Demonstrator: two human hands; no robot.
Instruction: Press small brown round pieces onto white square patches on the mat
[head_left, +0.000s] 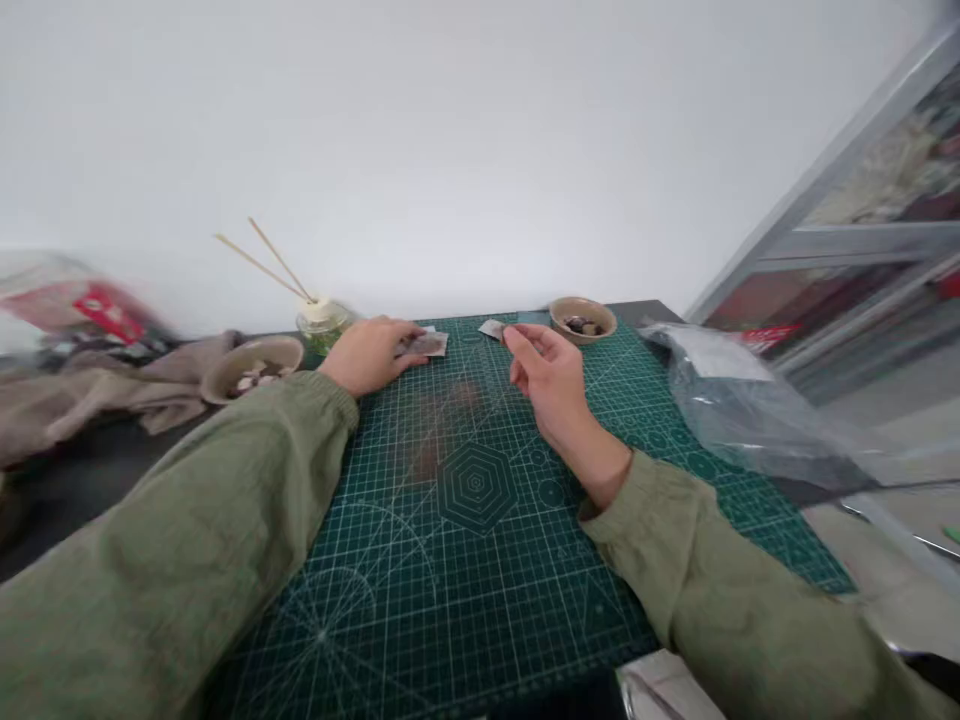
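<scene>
My left hand (371,355) rests palm down at the far edge of a green cutting mat (480,540), its fingers pinching a small greyish square piece (427,345) against the mat. My right hand (547,375) is raised a little above the mat, with thumb and forefinger holding another small pale piece (493,329). Both arms wear olive green sleeves. The picture is motion-blurred, so the pieces' detail is unclear.
A tan bowl (583,319) of small dark bits sits at the mat's far right, another bowl (251,367) of pale bits at the left. A reed diffuser jar (322,322) stands behind. Crumpled cloth (97,390) lies left; a clear plastic bag (739,405) lies right.
</scene>
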